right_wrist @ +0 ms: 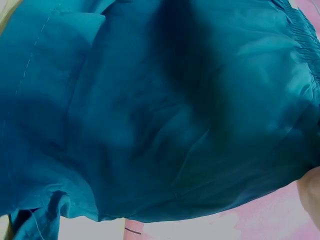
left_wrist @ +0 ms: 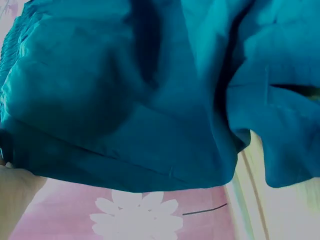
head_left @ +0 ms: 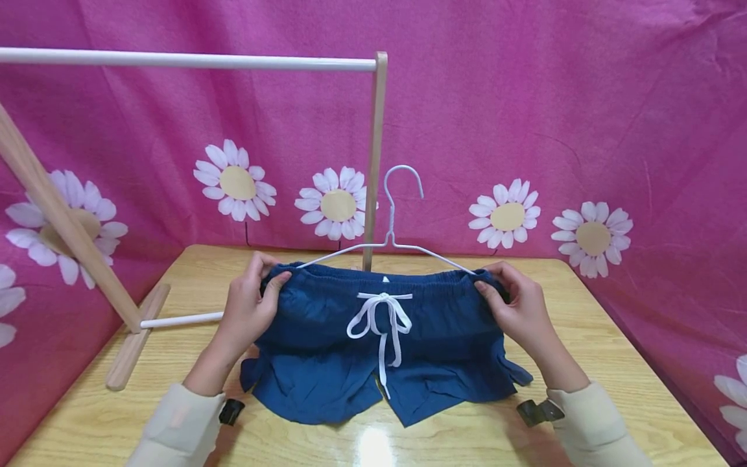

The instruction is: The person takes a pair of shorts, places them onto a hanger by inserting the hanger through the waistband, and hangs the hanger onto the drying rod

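Dark blue shorts (head_left: 327, 337) with a white drawstring bow (head_left: 382, 318) hang spread between both hands, the legs reaching down to the tabletop. A white wire hanger (head_left: 391, 220) stands hook up, its shoulders running down inside the elastic waistband. My left hand (head_left: 251, 298) pinches the left end of the waistband, thumb in front. At the right end, my right hand (head_left: 519, 305) pinches the waistband the same way. Blue cloth fills most of both wrist views, with only part of the left hand (left_wrist: 17, 195) and the right hand (right_wrist: 311, 195) showing at the edges. The hanger's lower part is hidden.
A clothes rack with a white top rail (head_left: 192, 59) and wooden posts (head_left: 376, 149) stands at the left and behind the shorts. Its wooden foot (head_left: 137, 340) rests on the wooden table (head_left: 595, 363). Pink cloth (head_left: 525, 84) with daisies hangs behind.
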`<state>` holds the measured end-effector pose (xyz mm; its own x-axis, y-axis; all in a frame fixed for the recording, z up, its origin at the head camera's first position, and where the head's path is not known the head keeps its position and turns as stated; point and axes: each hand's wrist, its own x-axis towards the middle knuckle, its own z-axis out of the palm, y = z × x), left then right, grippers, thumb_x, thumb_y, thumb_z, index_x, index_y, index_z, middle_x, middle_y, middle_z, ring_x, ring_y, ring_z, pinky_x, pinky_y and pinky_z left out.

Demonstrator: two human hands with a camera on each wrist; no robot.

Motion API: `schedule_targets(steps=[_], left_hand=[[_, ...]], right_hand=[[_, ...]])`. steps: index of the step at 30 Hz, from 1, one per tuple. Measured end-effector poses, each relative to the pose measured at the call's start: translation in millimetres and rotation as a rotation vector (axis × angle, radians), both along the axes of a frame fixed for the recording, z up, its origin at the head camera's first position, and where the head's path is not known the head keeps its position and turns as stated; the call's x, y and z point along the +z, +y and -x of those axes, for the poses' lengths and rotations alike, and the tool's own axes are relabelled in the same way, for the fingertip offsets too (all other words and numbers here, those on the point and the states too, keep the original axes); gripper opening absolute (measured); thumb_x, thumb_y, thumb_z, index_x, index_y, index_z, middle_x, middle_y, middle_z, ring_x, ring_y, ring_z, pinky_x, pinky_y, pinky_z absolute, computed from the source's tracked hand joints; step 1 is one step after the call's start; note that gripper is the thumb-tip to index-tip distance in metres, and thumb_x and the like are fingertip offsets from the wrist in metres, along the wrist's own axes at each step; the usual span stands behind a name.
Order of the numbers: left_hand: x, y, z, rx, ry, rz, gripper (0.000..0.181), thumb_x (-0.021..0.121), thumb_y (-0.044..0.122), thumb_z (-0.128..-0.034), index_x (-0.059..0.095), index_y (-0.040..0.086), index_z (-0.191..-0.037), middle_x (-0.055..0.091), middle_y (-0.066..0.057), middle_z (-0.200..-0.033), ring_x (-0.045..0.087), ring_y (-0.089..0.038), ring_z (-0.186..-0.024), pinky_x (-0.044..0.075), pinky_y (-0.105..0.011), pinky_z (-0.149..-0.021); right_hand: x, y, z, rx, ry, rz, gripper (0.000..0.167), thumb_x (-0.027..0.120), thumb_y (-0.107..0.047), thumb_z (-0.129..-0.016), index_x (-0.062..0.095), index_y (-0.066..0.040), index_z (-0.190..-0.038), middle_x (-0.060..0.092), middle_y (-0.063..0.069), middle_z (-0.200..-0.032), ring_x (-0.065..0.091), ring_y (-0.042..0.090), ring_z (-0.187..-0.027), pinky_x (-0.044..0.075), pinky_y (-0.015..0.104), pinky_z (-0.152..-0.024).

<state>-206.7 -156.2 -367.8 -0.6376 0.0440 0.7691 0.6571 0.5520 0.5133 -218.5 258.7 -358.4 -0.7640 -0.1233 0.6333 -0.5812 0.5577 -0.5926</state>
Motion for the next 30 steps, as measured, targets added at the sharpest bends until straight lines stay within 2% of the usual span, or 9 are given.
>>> schedule_targets(steps=[5,8,10,14,16,18,22,26,30], left_hand=[[-0.2,-3.1,1.2,-0.023,0.001,-0.014,0.021,0.067,-0.010,-0.0902,0.053,-0.007,-0.106,0.073,-0.020,-0.096,0.065,-0.030,-0.087,0.043,-0.016,-0.086],[-1.4,-4.7,0.9,-0.056,-0.016,-0.041,0.022,0.067,-0.009,-0.0917,0.054,-0.008,-0.109,0.073,-0.021,-0.100,0.066,-0.028,-0.092,0.041,-0.012,-0.094],[-1.9,-5.6,-0.3,-0.077,-0.037,-0.064,0.024,0.068,-0.008,-0.0915,0.054,-0.008,-0.111,0.073,-0.020,-0.102,0.066,-0.020,-0.095,0.040,-0.011,-0.098],[-0.9,-5.1,-3.0,-0.074,-0.091,-0.094,0.033,0.074,-0.004,-0.0884,0.054,-0.005,-0.115,0.073,-0.015,-0.105,0.064,-0.003,-0.099,0.041,-0.011,-0.100],[-0.6,-4.6,-2.1,-0.050,-0.104,-0.098,0.038,0.078,0.000,-0.0871,0.055,-0.003,-0.118,0.075,-0.014,-0.106,0.067,-0.004,-0.099,0.042,-0.010,-0.099],[-0.4,-4.1,-0.4,-0.025,-0.102,-0.095,0.041,0.079,0.003,-0.0867,0.058,-0.001,-0.122,0.075,-0.013,-0.096,0.068,-0.010,-0.086,0.044,-0.008,-0.089],[-1.0,-4.2,1.5,0.025,-0.048,-0.091,0.034,0.079,0.001,-0.0855,0.069,0.001,-0.118,0.076,-0.013,-0.091,0.070,-0.025,-0.079,0.046,-0.007,-0.081],[-1.7,-4.2,2.6,0.056,-0.005,-0.069,0.022,0.079,0.001,-0.0853,0.072,-0.001,-0.106,0.076,-0.014,-0.095,0.072,-0.028,-0.086,0.046,-0.007,-0.085],[1.4,-2.2,4.3,0.078,0.007,-0.054,0.019,0.077,0.004,-0.0879,0.068,0.000,-0.105,0.075,-0.012,-0.094,0.071,-0.027,-0.085,0.045,-0.008,-0.082]], right_hand=[[-0.5,0.1,1.5,0.004,0.010,0.014,0.017,0.070,0.007,-0.090,0.066,0.003,-0.106,0.070,0.012,-0.092,0.058,0.005,-0.079,0.049,0.009,-0.081],[-1.2,0.1,3.4,0.011,0.023,0.043,0.018,0.070,0.008,-0.090,0.067,0.004,-0.107,0.071,0.005,-0.094,0.060,0.003,-0.081,0.049,0.009,-0.083],[-1.5,-0.5,4.2,0.031,0.027,0.067,0.021,0.069,0.009,-0.090,0.069,0.003,-0.110,0.072,-0.003,-0.099,0.062,0.001,-0.087,0.049,0.009,-0.087],[-2.0,-2.7,4.2,0.084,0.035,0.095,0.028,0.067,0.011,-0.091,0.071,0.002,-0.117,0.070,-0.016,-0.108,0.064,-0.002,-0.100,0.048,0.011,-0.093],[-2.2,-4.3,4.0,0.105,0.051,0.093,0.029,0.065,0.012,-0.092,0.070,0.003,-0.119,0.070,-0.012,-0.111,0.063,-0.002,-0.102,0.047,0.011,-0.094],[-2.8,-5.8,4.2,0.107,0.072,0.084,0.027,0.064,0.012,-0.092,0.070,0.004,-0.117,0.072,-0.003,-0.109,0.062,-0.003,-0.099,0.047,0.010,-0.093],[-3.2,-8.6,4.7,0.093,0.097,0.051,0.023,0.064,0.011,-0.093,0.069,0.004,-0.114,0.072,0.013,-0.104,0.060,-0.004,-0.095,0.045,0.008,-0.092],[-1.5,-9.3,3.5,0.089,0.110,0.041,0.022,0.063,0.011,-0.093,0.069,0.003,-0.112,0.072,0.016,-0.101,0.060,-0.002,-0.093,0.046,0.009,-0.091],[1.6,-10.6,2.8,0.089,0.128,0.066,0.023,0.063,0.013,-0.092,0.070,0.003,-0.112,0.071,0.015,-0.100,0.060,0.000,-0.093,0.047,0.010,-0.091]])
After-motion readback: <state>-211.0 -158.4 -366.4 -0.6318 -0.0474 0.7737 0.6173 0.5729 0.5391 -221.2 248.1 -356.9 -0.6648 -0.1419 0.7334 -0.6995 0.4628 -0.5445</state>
